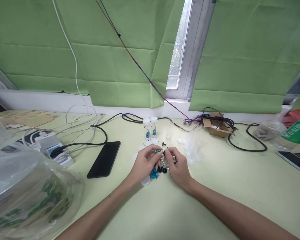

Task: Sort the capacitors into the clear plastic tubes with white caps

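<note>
My left hand (145,162) pinches a small shiny green metal part (156,151) between thumb and fingers. Close against it, my right hand (178,165) is closed on a small black piece (164,153), its fingertips nearly meeting the left ones. Below the hands lie blue metal parts (154,174), black round-headed pieces (164,170) and thin metal rods, partly covered by the fingers. A white cap (145,181) rests beside my left wrist. Behind the hands stand two capped clear vials (147,129) with blue parts inside. A lone black piece (164,144) lies just beyond the fingertips.
A clear tube (169,132) stands behind, with a heap of translucent caps (191,155) to the right. A black phone (104,160) lies left, near a power strip (61,155) and a large plastic bag (35,193). Cables and a cardboard box (218,126) line the back.
</note>
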The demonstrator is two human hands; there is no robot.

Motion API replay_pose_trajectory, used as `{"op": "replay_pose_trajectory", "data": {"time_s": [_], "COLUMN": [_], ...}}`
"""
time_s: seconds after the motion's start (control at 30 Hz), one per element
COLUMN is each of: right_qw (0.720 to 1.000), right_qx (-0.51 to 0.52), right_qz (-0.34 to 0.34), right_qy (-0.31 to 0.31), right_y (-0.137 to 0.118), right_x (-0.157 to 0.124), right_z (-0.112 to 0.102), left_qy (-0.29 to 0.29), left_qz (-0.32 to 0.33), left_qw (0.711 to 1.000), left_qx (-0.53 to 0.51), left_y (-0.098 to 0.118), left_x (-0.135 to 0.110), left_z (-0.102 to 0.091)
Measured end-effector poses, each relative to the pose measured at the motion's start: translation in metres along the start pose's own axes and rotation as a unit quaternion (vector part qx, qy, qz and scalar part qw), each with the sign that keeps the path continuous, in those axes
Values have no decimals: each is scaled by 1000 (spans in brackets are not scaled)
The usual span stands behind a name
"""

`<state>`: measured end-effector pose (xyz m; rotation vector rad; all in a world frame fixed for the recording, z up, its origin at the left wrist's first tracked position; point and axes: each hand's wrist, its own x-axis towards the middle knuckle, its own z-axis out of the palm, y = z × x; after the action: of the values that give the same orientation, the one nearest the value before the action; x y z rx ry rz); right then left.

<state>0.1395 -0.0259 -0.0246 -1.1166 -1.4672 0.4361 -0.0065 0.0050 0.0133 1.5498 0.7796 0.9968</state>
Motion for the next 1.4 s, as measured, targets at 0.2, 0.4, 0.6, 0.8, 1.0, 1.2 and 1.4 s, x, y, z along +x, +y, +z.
{"op": "replay_pose_trajectory", "data": {"time_s": [0.2, 0.4, 0.6, 0.8, 1.0, 1.2, 1.4], "right_qw": [999, 999, 1000, 1000, 999, 999, 999], "right_qx": [23, 27, -1, -11, -37, 6, 19], "right_qz": [-42, -32, -9, 4, 10, -40, -51], "right_qy": [-3, -20, -27, -18, -8, 7, -5], "right_y": [-1, -1, 2, 7, 3, -3, -1], "right_x": [0, 1, 1, 2, 2, 0, 0], "right_z": [1, 1, 0, 2, 2, 0, 1], "left_qy": [10, 3, -17, -37, -40, -9, -13], "left_qz": [-1, -6, 4, 0, -7, -22, -23], "left_qw": [1000, 1000, 1000, 999, 999, 999, 999], "left_qx": [-23, -12, 8, 15, -5, -48, -43], "left_y": [-1, -4, -4, -2, -4, -2, -1], "left_x": [2, 1, 0, -2, -1, 2, 2], "left_z": [-3, -3, -2, -1, -2, -4, -5]}}
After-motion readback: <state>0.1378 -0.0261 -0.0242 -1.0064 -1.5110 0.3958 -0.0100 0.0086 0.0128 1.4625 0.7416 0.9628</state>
